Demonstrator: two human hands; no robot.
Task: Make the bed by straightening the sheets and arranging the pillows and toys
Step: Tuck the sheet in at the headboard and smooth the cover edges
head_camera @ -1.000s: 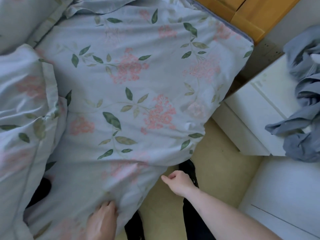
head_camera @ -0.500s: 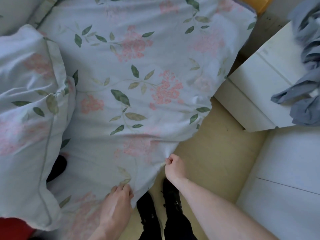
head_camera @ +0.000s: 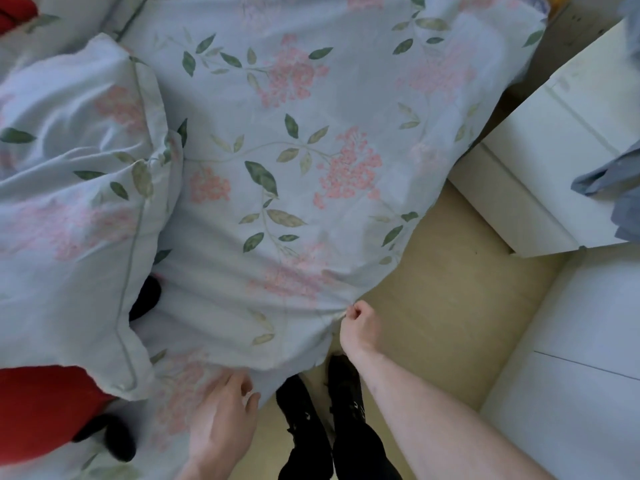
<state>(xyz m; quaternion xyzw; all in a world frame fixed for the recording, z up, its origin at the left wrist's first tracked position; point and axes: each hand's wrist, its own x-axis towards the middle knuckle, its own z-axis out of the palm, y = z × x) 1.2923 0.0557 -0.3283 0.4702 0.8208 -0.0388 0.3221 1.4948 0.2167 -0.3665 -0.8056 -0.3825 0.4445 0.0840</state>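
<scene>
A pale blue floral sheet (head_camera: 294, 174) covers the bed and hangs over its near edge. My right hand (head_camera: 358, 323) is closed on the sheet's hanging edge, pinching the fabric. My left hand (head_camera: 221, 420) lies flat on the sheet near the lower edge, fingers slightly spread. A matching floral pillow (head_camera: 69, 209) lies on the left, partly over the sheet. A red and black plush toy (head_camera: 41, 410) pokes out from under the pillow at the lower left; another black part of it (head_camera: 145, 297) shows beside the pillow.
A white bedside cabinet (head_camera: 540, 161) stands at the right with grey clothing (head_camera: 609, 188) on it. A white panel (head_camera: 568, 368) fills the lower right. My black shoes (head_camera: 325, 420) stand on the beige floor (head_camera: 440, 292) between bed and cabinet.
My right hand has reached the sheet's edge and closed on it. My left hand has slid up along the sheet. The view has tilted down, bringing the red toy into sight.
</scene>
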